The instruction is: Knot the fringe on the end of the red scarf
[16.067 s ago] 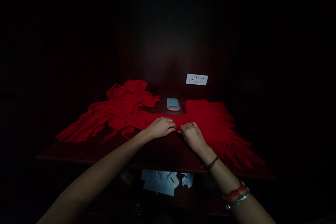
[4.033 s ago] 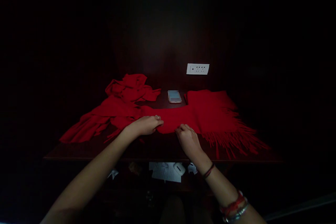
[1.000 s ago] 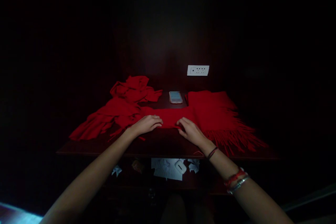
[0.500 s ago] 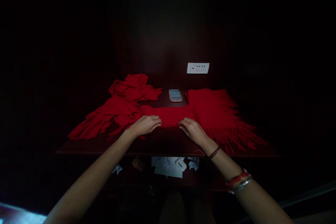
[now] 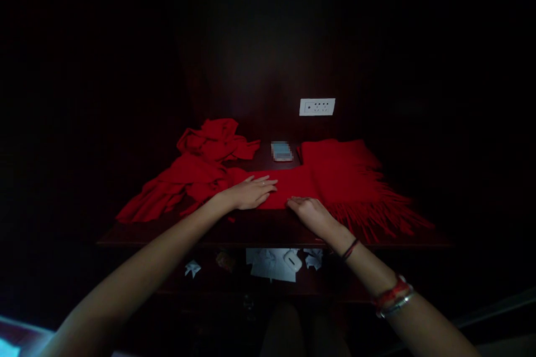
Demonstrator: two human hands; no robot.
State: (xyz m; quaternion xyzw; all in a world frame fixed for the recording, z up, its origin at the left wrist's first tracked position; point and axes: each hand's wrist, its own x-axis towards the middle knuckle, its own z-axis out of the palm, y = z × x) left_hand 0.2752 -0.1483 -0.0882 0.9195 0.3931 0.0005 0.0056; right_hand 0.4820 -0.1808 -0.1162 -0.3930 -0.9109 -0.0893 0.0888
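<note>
On the desk, the red cloth is already flat at middle and right; its left part is not yet flat. Your left hand rests on it, fingers spread, gripping nothing; your right hand curls at its near edge, pinching or not, I cannot tell.

Very dim, sinking to near-black at the sides, with a faint glow on the wall behind the desk. The phone screen is pixelated (a blocky patch), the red cloth shows little texture, and bluish glare lights the lower-left corner.
</note>
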